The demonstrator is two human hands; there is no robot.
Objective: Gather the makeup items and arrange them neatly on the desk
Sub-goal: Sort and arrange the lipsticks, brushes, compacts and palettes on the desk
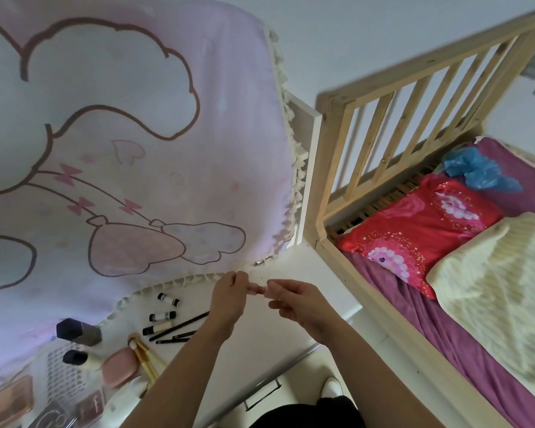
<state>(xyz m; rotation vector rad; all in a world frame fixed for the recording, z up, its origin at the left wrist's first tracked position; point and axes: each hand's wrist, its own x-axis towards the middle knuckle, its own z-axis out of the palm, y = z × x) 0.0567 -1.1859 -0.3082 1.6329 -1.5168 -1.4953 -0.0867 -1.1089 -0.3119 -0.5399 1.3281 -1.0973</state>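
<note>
1. Head view, looking down: both my hands meet above the far part of the white desk (294,338), near its back edge.
2. Left hand (229,301): fingers curled, pinching one end of a small pink tube (256,288).
3. Right hand (303,307): fingertips closed on the tube's other end. The tube lies roughly level between the two hands, held above the desk.
4. Left of my hands, on the desk: two small white tubes with black caps (168,299), lying apart from each other; a cream stick with a black cap (156,329); thin black pencils (179,327) side by side.
5. Nearer me: gold-handled brushes (142,353) beside a pink compact (119,367); a dark-capped bottle (79,332) lying on its side; a white perforated basket (62,378); brownish palettes (10,400) at the left corner.
6. Behind the desk hangs a pink cartoon cloth (121,149) with a tasselled edge.
7. Right: a wooden bed frame (368,125) with a red pillow (414,230).
</note>
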